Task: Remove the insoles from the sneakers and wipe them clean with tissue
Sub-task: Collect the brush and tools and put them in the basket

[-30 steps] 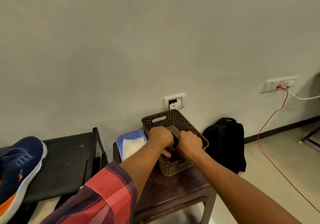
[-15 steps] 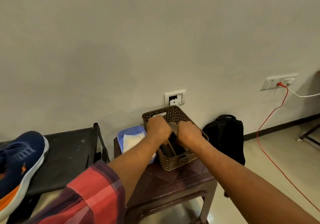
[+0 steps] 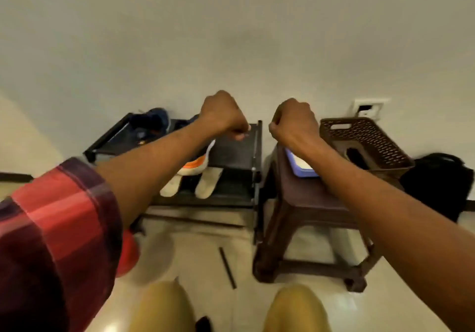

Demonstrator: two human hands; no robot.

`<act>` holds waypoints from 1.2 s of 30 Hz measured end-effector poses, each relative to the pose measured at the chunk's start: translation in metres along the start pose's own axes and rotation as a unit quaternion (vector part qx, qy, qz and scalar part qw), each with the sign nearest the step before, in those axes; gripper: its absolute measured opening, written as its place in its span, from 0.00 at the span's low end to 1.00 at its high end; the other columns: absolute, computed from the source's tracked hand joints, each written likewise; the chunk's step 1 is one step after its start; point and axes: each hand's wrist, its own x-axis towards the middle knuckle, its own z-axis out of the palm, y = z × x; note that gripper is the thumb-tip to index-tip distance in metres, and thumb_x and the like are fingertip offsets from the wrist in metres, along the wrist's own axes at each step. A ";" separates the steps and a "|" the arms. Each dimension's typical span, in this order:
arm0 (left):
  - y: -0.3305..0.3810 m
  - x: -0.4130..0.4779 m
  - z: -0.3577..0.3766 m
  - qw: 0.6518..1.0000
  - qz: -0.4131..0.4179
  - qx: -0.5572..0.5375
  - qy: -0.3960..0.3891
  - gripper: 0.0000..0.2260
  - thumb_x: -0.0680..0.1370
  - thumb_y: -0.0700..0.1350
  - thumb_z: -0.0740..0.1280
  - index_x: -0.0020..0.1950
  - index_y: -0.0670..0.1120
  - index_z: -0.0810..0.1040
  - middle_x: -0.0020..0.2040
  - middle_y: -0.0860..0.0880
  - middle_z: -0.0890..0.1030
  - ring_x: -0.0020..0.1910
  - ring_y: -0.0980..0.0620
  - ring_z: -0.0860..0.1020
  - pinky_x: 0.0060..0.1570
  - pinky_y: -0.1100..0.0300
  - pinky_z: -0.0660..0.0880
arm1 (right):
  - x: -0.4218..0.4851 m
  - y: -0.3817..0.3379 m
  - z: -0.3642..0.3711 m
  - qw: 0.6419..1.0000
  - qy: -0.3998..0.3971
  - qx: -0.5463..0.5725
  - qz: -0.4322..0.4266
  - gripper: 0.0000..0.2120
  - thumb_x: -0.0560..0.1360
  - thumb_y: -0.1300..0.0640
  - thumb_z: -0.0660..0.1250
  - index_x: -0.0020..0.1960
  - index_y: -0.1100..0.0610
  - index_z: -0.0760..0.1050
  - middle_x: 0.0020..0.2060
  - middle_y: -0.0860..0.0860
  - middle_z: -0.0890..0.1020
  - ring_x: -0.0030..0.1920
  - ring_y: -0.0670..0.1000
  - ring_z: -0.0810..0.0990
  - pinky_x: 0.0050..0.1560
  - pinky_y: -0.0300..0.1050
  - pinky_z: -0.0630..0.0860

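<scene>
Insoles (image 3: 195, 186) at rack (image 3: 239, 151) front edge

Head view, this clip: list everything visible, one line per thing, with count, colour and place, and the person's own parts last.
sneakers: two, navy, one showing an orange and white sole, top of the black rack
insoles: two, off-white, side by side on the rack's lower shelf
rack: one, black, left of the stool
stool: one, dark brown plastic, right of the rack
basket: one, brown, perforated, on the stool's right side
tray: one, blue, on the stool, partly behind the right forearm
backpack: one, black, on the floor at far right
wall socket: one, white, above the basket
left hand: fist closed, over the rack
right hand: fist closed, over the stool
</scene>
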 end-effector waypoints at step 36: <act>-0.624 -0.086 0.380 0.916 -0.398 -0.025 -0.046 0.13 0.72 0.46 0.75 0.52 0.41 0.81 0.49 0.41 0.84 0.51 0.39 0.81 0.42 0.54 0.73 | -0.228 0.127 0.606 0.890 -0.405 -0.139 0.155 0.18 0.76 0.47 0.70 0.58 0.60 0.74 0.54 0.56 0.81 0.54 0.58 0.81 0.43 0.44 0.73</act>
